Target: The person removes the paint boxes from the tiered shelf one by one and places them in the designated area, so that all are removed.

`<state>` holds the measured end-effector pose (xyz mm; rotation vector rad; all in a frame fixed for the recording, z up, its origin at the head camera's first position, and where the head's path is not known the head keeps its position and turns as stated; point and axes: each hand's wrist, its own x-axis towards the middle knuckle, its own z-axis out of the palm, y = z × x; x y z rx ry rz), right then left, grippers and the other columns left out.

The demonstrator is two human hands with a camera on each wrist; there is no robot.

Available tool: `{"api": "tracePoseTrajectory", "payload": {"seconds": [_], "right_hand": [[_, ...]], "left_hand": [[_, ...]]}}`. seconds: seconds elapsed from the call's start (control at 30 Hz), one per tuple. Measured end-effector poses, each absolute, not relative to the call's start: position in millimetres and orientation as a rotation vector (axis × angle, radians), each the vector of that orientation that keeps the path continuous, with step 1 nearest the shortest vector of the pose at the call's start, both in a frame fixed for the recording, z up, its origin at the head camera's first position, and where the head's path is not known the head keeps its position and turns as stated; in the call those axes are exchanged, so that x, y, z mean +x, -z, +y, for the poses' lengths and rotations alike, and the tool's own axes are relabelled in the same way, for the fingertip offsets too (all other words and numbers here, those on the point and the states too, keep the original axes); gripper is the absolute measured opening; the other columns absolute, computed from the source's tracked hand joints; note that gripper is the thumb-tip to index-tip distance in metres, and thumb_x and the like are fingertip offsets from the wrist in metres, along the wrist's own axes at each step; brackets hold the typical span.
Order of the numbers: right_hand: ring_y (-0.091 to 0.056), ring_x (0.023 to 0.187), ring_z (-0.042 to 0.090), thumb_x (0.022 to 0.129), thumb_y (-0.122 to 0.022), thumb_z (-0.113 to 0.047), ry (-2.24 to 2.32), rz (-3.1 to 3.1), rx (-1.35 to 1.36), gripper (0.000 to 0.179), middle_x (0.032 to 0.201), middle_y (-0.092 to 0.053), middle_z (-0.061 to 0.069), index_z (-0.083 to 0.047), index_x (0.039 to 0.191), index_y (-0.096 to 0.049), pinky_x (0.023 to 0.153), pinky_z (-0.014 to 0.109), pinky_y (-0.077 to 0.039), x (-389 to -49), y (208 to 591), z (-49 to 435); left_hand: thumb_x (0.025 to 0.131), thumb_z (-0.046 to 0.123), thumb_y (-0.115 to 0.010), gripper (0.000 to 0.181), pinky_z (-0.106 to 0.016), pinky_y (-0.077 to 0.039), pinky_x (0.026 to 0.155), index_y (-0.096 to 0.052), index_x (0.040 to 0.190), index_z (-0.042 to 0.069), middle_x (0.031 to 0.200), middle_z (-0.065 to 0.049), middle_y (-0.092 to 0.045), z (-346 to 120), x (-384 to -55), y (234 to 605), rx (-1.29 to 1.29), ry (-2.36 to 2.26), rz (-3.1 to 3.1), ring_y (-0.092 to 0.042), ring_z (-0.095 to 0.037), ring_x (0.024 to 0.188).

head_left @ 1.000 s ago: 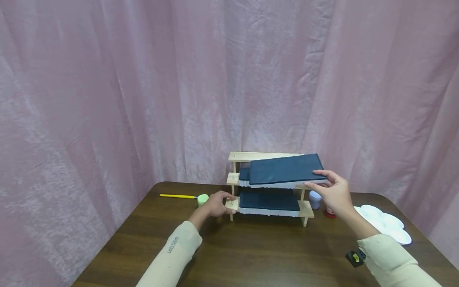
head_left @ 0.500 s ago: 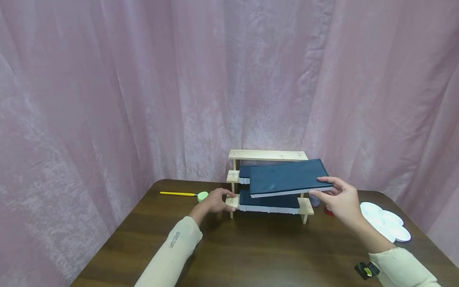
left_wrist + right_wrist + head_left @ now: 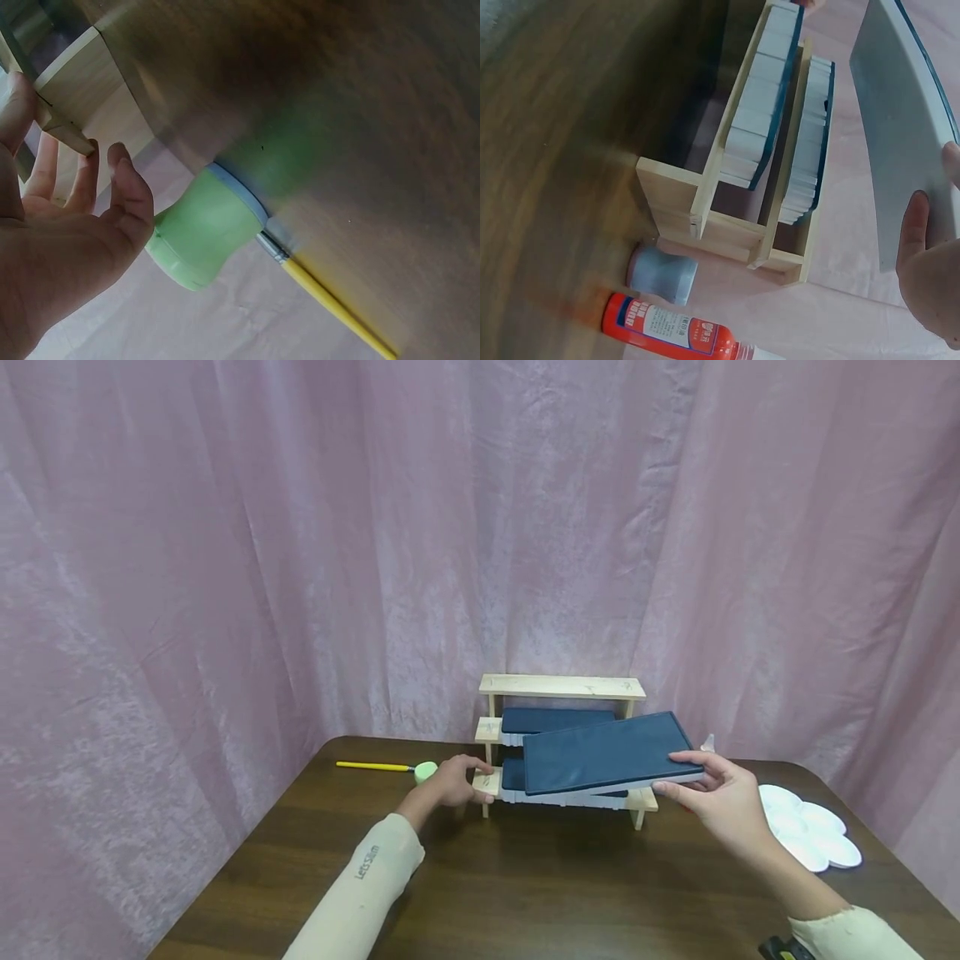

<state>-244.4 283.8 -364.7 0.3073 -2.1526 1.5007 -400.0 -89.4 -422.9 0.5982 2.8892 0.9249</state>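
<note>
My right hand grips the right end of a flat case with a dark blue top, thumb below and fingers above. It is held tilted in front of a three-tier wooden stand. In the right wrist view the case's underside is smooth and pale. Similar blue-topped cases with white, segmented sides lie on the middle tier and the bottom tier; the held one partly covers both. My left hand pinches the left end of the bottom shelf.
Left of the stand are a green cup and a yellow-handled brush. To its right stand a grey-blue cup and a red bottle. A white petal-shaped palette lies farther right. A pink curtain hangs behind the table.
My right hand has brought the flat case down and toward the right, uncovering the top shelf and most of the middle case. My left hand has kept its place on the stand.
</note>
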Motion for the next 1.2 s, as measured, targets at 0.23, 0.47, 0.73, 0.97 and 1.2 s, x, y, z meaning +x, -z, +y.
{"api": "tracePoseTrajectory", "payload": {"seconds": [0.23, 0.47, 0.73, 0.97, 1.2], "right_hand": [[-0.068, 0.088, 0.001, 0.080, -0.082, -0.003, -1.484, -2.169, 0.309, 0.046, 0.131, -0.049, 0.022, 0.011, 0.119, -0.061, 0.069, 0.019, -0.055, -235.0, 371.3, 282.6], [-0.070, 0.085, 0.004, 0.077, -0.083, 0.000, -1.498, -2.170, 0.309, 0.046, 0.107, -0.064, -0.010, 0.009, 0.118, -0.064, 0.072, 0.019, -0.055, -226.8, 376.4, 281.1], [-0.071, 0.079, 0.006, 0.076, -0.083, 0.001, -1.513, -2.175, 0.319, 0.046, 0.098, -0.068, -0.016, 0.009, 0.117, -0.063, 0.070, 0.020, -0.055, -225.4, 379.5, 281.2], [-0.072, 0.076, 0.010, 0.075, -0.084, 0.002, -1.529, -2.200, 0.327, 0.045, 0.096, -0.070, -0.014, 0.010, 0.115, -0.064, 0.065, 0.023, -0.056, -223.4, 382.2, 280.1], [-0.071, 0.073, 0.010, 0.073, -0.083, 0.006, -1.531, -2.196, 0.365, 0.044, 0.091, -0.071, -0.007, 0.010, 0.113, -0.064, 0.061, 0.023, -0.056, -219.8, 385.1, 276.1]], "left_hand": [[0.074, 0.024, -0.089, 0.048, -0.052, -0.042, 0.100, -0.072, 0.118, 0.015, 0.131, -0.017, -0.059, -88.8, -401.0, 423.3, 0.604, -0.917, 2.892, -0.053, -0.037, 0.119], [0.074, 0.023, -0.089, 0.048, -0.052, -0.043, 0.099, -0.071, 0.118, 0.015, 0.132, -0.016, -0.058, -88.1, -400.8, 423.6, 0.611, -0.930, 2.876, -0.053, -0.036, 0.118], [0.074, 0.024, -0.089, 0.049, -0.051, -0.043, 0.100, -0.071, 0.118, 0.014, 0.131, -0.016, -0.059, -87.2, -399.7, 421.5, 0.633, -0.932, 2.885, -0.054, -0.034, 0.119], [0.074, 0.023, -0.089, 0.049, -0.052, -0.041, 0.102, -0.071, 0.118, 0.013, 0.132, -0.017, -0.058, -87.0, -397.5, 420.8, 0.632, -0.935, 2.879, -0.052, -0.037, 0.123], [0.074, 0.023, -0.089, 0.049, -0.053, -0.041, 0.102, -0.071, 0.119, 0.014, 0.134, -0.017, -0.057, -87.2, -400.8, 423.7, 0.623, -0.937, 2.883, -0.050, -0.038, 0.125]]}}
